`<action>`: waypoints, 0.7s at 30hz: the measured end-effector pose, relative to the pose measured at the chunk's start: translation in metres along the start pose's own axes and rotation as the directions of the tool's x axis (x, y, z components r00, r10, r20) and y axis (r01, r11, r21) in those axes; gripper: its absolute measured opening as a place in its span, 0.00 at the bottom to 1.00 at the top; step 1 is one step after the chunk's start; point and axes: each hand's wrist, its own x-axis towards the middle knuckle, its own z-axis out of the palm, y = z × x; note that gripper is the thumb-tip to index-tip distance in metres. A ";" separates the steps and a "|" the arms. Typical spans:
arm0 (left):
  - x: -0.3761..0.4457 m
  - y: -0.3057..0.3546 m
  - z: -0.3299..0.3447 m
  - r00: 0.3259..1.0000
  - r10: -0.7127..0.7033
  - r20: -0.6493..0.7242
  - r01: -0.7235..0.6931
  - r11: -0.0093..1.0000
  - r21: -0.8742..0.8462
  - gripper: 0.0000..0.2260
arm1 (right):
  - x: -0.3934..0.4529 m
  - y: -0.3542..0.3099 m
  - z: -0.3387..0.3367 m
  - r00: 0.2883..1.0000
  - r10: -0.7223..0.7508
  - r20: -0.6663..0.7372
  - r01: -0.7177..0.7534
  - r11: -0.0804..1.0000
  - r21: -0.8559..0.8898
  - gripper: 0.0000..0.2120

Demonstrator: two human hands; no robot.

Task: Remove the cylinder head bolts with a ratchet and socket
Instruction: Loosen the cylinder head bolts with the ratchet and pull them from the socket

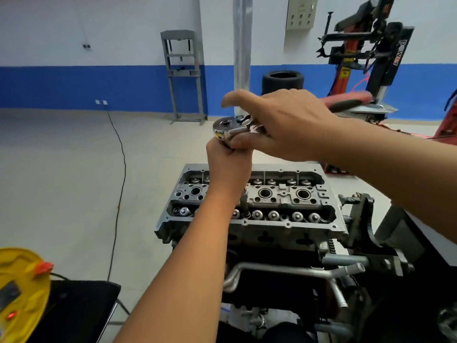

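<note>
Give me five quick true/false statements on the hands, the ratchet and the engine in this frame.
1. Both hands are on the ratchet. True.
2. The left hand lies flat on the cylinder head. False: it grips the extension just under the ratchet's head.
3. The right hand holds the ratchet handle. True.
4. The ratchet handle is blue. False: its grip is red.
5. A tyre stands by the far wall. True.
</note>
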 end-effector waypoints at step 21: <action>-0.017 -0.008 -0.011 0.977 -0.199 0.071 0.192 0.976 0.098 0.11 | -0.059 0.011 0.061 0.833 0.426 0.354 -0.533 0.789 0.306 0.20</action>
